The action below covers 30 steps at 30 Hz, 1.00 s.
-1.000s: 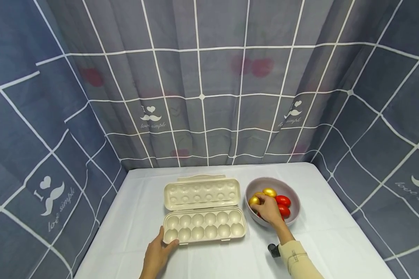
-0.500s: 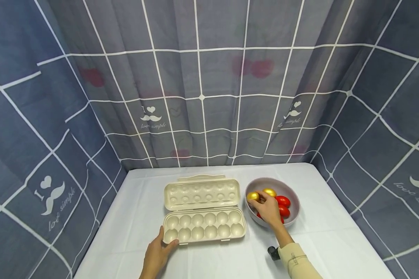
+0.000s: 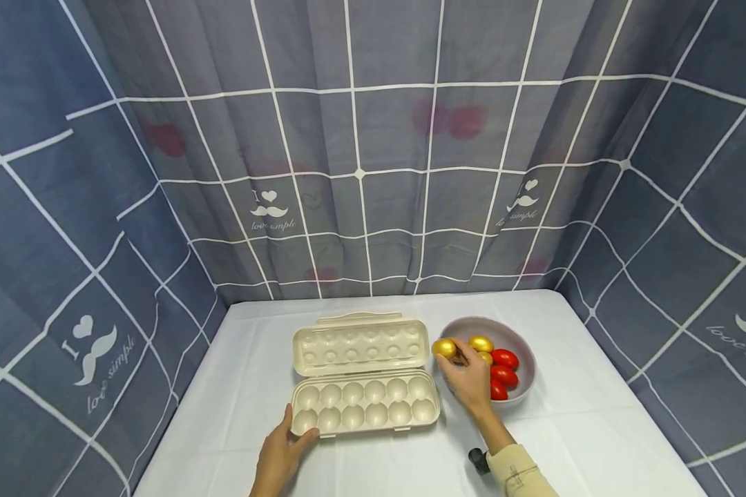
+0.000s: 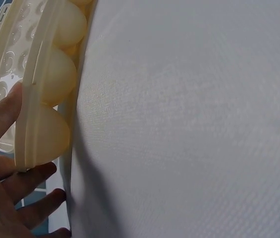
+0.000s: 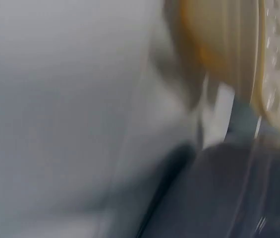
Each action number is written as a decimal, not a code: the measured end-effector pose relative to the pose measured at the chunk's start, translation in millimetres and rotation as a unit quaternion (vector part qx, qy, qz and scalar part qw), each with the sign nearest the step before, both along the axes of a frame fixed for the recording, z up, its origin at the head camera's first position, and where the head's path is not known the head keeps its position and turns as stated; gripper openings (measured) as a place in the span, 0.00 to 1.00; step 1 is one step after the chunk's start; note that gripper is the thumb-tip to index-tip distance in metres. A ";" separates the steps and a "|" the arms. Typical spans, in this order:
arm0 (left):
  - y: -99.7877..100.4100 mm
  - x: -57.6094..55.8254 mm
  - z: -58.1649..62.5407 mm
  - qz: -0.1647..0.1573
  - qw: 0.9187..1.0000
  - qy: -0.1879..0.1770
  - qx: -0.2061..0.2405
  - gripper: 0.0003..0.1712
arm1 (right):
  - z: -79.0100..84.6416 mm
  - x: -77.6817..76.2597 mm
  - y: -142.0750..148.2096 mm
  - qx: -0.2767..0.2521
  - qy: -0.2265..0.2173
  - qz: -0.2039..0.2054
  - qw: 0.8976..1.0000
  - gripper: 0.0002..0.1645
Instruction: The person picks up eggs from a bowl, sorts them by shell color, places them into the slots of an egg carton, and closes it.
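My right hand (image 3: 470, 381) pinches a shiny gold egg (image 3: 444, 348) between thumb and fingers, over the left rim of a greyish bowl (image 3: 527, 353). More gold eggs (image 3: 481, 343) and several red eggs (image 3: 504, 376) lie inside that bowl. With its lid (image 3: 360, 344) folded back, a cream plastic egg carton (image 3: 365, 405) shows two rows of bare cups. My left hand (image 3: 280, 452) grips its near left corner. In the left wrist view the thumb (image 4: 8, 110) lies on the carton's rim and the fingers (image 4: 30, 183) reach round its end.
A white cloth (image 3: 360, 466) covers the table. Grey-blue checked curtains (image 3: 385, 138) enclose the back and both sides. A small black object (image 3: 478, 460) shows beside the right wrist. The right wrist view is blurred, with the bowl (image 5: 214, 198) near the carton (image 5: 224, 39).
My right hand has lifted the gold egg from among the others and moved left with it to the bowl's rim. The left hand and carton stay where they were.
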<state>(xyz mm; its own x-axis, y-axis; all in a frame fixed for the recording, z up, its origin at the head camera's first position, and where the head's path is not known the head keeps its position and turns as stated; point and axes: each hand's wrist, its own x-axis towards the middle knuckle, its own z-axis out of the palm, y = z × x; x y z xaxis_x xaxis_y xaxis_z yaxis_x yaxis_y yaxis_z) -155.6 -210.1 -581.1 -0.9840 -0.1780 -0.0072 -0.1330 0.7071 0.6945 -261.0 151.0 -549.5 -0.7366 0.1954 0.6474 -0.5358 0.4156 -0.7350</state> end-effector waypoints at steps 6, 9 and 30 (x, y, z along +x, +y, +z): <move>0.8 -1.6 -1.6 0.002 1.000 0.009 0.013 0.56 | 25.5 23.7 -53.5 -0.031 0.000 0.116 0.993 0.23; 0.5 -1.0 -2.1 0.003 1.000 0.008 0.006 0.56 | 22.3 28.8 -79.2 -0.025 -0.027 0.160 0.986 0.24; 0.9 4.5 -0.9 0.007 1.000 0.008 0.009 0.56 | -34.8 20.2 -152.2 0.189 -0.136 0.175 0.957 0.25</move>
